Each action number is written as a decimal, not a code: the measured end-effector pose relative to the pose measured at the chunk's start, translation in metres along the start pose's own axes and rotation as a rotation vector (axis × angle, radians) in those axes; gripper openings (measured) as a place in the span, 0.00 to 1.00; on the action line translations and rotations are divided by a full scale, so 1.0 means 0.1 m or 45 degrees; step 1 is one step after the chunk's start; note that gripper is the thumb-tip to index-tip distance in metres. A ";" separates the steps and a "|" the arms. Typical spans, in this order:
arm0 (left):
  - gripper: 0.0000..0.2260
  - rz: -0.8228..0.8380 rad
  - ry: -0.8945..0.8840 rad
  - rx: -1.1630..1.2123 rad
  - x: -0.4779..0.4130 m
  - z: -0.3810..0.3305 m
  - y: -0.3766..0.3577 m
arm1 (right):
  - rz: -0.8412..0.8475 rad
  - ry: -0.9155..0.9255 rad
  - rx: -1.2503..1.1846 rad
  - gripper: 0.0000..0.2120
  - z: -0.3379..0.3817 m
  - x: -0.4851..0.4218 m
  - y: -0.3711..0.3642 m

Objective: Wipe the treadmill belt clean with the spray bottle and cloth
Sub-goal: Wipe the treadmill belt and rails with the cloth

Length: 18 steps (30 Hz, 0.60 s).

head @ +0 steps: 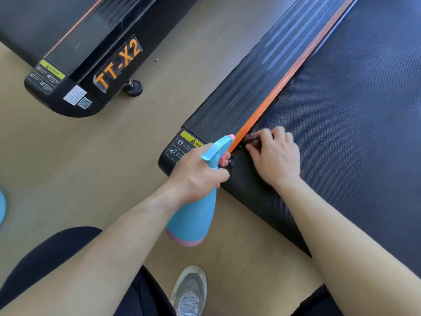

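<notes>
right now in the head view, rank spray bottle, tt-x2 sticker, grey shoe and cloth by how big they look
1. spray bottle, clearly largest.
2. TT-X2 sticker and grey shoe look alike; the shoe is cut off by the frame edge, so no ranking.
3. cloth, mostly hidden under the right hand.

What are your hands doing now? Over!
Left hand grips spray bottle. Right hand holds cloth on treadmill belt, beside orange strip. No obstacle seen.
</notes>
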<state>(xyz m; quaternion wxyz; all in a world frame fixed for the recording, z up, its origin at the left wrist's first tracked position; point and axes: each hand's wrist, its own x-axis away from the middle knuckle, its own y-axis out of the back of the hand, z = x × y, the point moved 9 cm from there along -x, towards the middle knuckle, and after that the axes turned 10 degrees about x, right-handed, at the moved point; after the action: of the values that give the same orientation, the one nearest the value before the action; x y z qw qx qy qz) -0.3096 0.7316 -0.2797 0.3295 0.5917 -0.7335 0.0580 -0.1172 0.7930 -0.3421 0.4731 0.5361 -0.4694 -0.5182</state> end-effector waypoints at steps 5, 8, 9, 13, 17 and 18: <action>0.20 -0.022 -0.069 0.047 -0.07 -0.12 -0.04 | -0.006 -0.106 -0.016 0.19 -0.01 0.11 0.01; 0.18 -0.010 -0.072 0.030 -0.10 -0.14 -0.07 | -0.035 0.212 -0.042 0.19 0.13 0.56 0.07; 0.18 -0.003 -0.070 0.031 -0.11 -0.14 -0.07 | -0.039 0.324 -0.045 0.20 0.15 0.65 0.07; 0.19 0.008 -0.068 0.021 -0.16 -0.10 -0.07 | -0.040 0.396 -0.004 0.22 0.13 0.45 0.06; 0.22 0.030 -0.074 0.038 -0.16 -0.12 -0.06 | -0.022 0.008 0.026 0.21 0.00 0.17 0.00; 0.22 0.036 -0.072 0.066 -0.16 -0.12 -0.06 | -0.025 -0.051 0.029 0.20 -0.01 0.19 0.01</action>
<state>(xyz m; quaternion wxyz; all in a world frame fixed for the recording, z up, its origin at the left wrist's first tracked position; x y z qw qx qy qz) -0.2980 0.7487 -0.2806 0.2924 0.5910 -0.7490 0.0650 -0.1161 0.7736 -0.3435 0.4524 0.5356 -0.4793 -0.5280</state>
